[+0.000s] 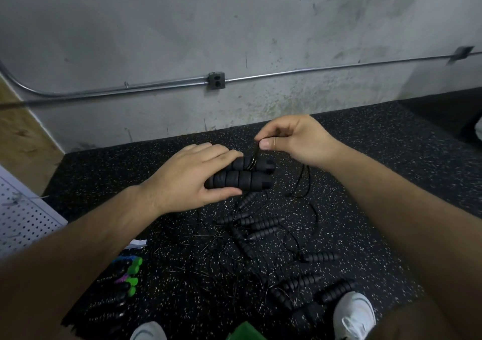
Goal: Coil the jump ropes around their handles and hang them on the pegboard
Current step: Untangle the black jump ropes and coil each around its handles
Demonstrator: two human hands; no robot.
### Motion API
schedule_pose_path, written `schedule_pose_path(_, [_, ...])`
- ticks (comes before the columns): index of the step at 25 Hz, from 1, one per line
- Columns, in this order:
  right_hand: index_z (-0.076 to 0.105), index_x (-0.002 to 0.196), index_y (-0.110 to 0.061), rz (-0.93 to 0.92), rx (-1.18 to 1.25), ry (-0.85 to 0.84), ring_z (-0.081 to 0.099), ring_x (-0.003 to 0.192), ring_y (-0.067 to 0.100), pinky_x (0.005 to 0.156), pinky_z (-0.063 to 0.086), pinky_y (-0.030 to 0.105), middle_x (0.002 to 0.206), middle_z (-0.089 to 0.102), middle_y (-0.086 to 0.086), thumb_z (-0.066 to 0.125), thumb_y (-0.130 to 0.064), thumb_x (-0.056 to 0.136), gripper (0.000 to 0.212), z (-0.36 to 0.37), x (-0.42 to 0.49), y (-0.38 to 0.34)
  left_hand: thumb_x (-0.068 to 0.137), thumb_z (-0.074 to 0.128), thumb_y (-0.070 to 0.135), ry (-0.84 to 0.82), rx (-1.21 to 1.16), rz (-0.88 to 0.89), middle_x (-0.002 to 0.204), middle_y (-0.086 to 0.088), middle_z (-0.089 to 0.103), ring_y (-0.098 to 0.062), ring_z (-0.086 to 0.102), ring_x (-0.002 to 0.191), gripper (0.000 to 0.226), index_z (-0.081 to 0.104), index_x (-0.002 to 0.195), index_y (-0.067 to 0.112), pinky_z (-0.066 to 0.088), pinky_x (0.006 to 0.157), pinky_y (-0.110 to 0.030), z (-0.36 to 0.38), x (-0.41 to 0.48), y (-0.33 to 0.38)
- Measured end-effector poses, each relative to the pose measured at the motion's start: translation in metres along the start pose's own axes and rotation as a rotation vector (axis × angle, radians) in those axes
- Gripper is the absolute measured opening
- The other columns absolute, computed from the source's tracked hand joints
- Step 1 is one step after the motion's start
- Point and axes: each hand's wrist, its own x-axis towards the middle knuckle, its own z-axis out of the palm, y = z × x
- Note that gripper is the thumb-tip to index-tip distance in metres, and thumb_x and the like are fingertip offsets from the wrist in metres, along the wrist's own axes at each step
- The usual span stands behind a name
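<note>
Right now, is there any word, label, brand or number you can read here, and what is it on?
No readable text anywhere.
The handles gripped by the left hand and the cord pinched by the right hand: plain black, no print.
The outlet box, the pegboard and the shoe: no marks visible.
The green-tipped handles on the floor: too dim and blurred to tell.
</note>
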Motion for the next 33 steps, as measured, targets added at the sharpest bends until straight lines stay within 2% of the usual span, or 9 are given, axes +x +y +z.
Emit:
schedule_pose_path(4, [0.074, 0.104, -0.007, 0.080, 0.351, -0.059, 0.069, 0.089, 0.012, 0.080, 0.053, 0.023, 0.093, 0.076, -0.001, 0.060, 0.001, 0.096, 0.019, 0.017, -0.005, 0.009, 0.091, 0.049, 0.069, 0.163, 0.007, -0.068, 0.130, 0.004, 0.059, -0.019, 0.057, 0.114, 0.073, 0.048, 0.145, 0.020, 0.048, 0.099, -0.041, -0.013, 0.005, 0.024])
schedule_pose_path(7, [0.068, 0.089, -0.012, 0.164, 0.218, -0.122, 0.060, 0.067, 0.013, 0.069, 0.052, 0.022, 0.070, 0.071, -0.008, 0.046, -0.005, 0.104, 0.027, 0.047, -0.015, 0.007, 0.092, 0.047, 0.068, 0.226, 0.160, -0.140, 0.128, 0.000, 0.060, -0.022, 0.057, 0.114, 0.074, 0.050, 0.144, 0.016, 0.045, 0.096, -0.041, -0.017, 0.009, 0.022])
schedule_pose_path(9, [0.064, 0.098, -0.016, 0.182, 0.148, -0.197, 0.057, 0.062, 0.019, 0.067, 0.050, 0.032, 0.072, 0.070, -0.004, 0.040, -0.025, 0.109, 0.029, 0.064, -0.018, 0.006, 0.093, 0.045, 0.067, 0.210, 0.265, -0.192, 0.127, -0.002, 0.060, -0.025, 0.058, 0.111, 0.073, 0.051, 0.143, 0.014, 0.044, 0.092, -0.041, -0.017, 0.011, 0.011])
schedule_pose_path(11, [0.062, 0.114, -0.016, 0.193, 0.076, -0.237, 0.057, 0.060, 0.017, 0.060, 0.049, 0.030, 0.075, 0.067, 0.000, 0.035, -0.035, 0.109, 0.033, 0.074, -0.021, 0.003, 0.093, 0.042, 0.068, 0.151, 0.349, -0.236, 0.129, -0.002, 0.059, -0.026, 0.057, 0.111, 0.075, 0.048, 0.145, 0.014, 0.042, 0.090, -0.040, -0.014, 0.010, -0.004])
schedule_pose_path(19, [0.059, 0.101, -0.005, 0.221, -0.208, -0.408, 0.058, 0.048, 0.011, 0.051, 0.046, 0.023, 0.072, 0.067, -0.001, 0.038, -0.033, 0.108, 0.035, 0.083, -0.032, -0.034, 0.087, 0.057, 0.061, 0.051, 0.371, -0.328, 0.128, -0.003, 0.060, -0.029, 0.056, 0.111, 0.074, 0.049, 0.147, 0.018, 0.040, 0.089, -0.043, 0.002, 0.000, -0.035])
schedule_pose_path(24, [0.063, 0.091, -0.016, -0.042, -0.633, -0.260, 0.056, 0.060, 0.012, 0.051, 0.043, 0.029, 0.074, 0.062, -0.003, 0.043, -0.034, 0.106, 0.031, 0.050, -0.030, -0.054, 0.085, 0.064, 0.060, 0.003, 0.336, -0.308, 0.129, 0.000, 0.061, -0.026, 0.056, 0.112, 0.074, 0.051, 0.146, 0.020, 0.039, 0.091, -0.042, 0.006, -0.001, -0.038])
schedule_pose_path(27, [0.062, 0.099, -0.024, -0.164, -0.910, -0.127, 0.056, 0.072, 0.013, 0.059, 0.040, 0.029, 0.081, 0.059, -0.009, 0.040, -0.038, 0.106, 0.027, 0.037, -0.026, -0.052, 0.082, 0.070, 0.057, -0.063, 0.253, -0.246, 0.134, 0.005, 0.059, -0.022, 0.054, 0.117, 0.074, 0.051, 0.146, 0.024, 0.037, 0.096, -0.042, 0.009, 0.001, -0.030])
schedule_pose_path(30, [0.066, 0.104, -0.028, -0.214, -0.897, -0.027, 0.060, 0.086, 0.015, 0.067, 0.042, 0.030, 0.093, 0.066, -0.010, 0.044, -0.041, 0.104, 0.025, 0.027, -0.018, -0.040, 0.081, 0.071, 0.060, -0.125, 0.140, -0.183, 0.133, 0.013, 0.056, -0.016, 0.051, 0.119, 0.073, 0.051, 0.145, 0.031, 0.031, 0.100, -0.037, 0.009, 0.002, -0.021])
schedule_pose_path(33, [0.069, 0.101, -0.032, -0.199, -0.803, 0.020, 0.060, 0.080, 0.011, 0.068, 0.049, 0.031, 0.087, 0.068, -0.012, 0.051, -0.045, 0.100, 0.022, 0.018, -0.010, -0.026, 0.079, 0.070, 0.062, -0.132, 0.008, -0.127, 0.130, 0.019, 0.054, -0.011, 0.048, 0.117, 0.070, 0.051, 0.141, 0.036, 0.028, 0.102, -0.035, 0.004, 0.003, -0.011])
